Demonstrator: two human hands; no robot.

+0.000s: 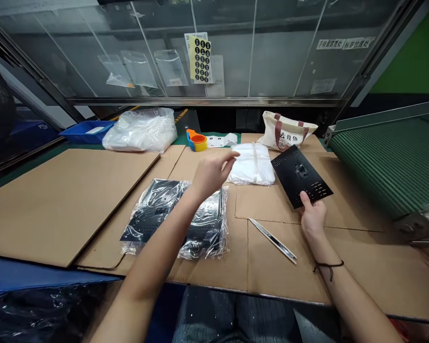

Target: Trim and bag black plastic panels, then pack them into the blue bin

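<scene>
Dark trousers (207,312): ours, nearest the camera, below the edge of the cardboard-covered worktop (218,276).

Cardboard sheet (64,200): one, flat, far left. Behind it, a blue tray (70,132) and a bulging translucent bag (141,131).

Film-wrapped black panels (153,214): lying flat, partly under our left forearm.

Left hand (208,172): ours, raised; thumb and forefinger drawn narrow, tips pointing right. We cannot tell whether they pinch anything.

Tape dispenser (196,141): orange, blue and yellow, beyond this hand.

Pack of white bags (253,166): its left side at our left fingertips; contact uncertain.

Utility knife (273,241): slanting down to the right, between our forearms.

Canvas tote bag (289,131): at the back.

Perforated black plate (289,166): right of our left fingers, beyond the white pack; long axis running from far left to near right.

Right hand (313,216): ours, nearer the plate, gripping its near end, thumb on the upper face.

Green conveyor belt (382,152): far right.
</scene>
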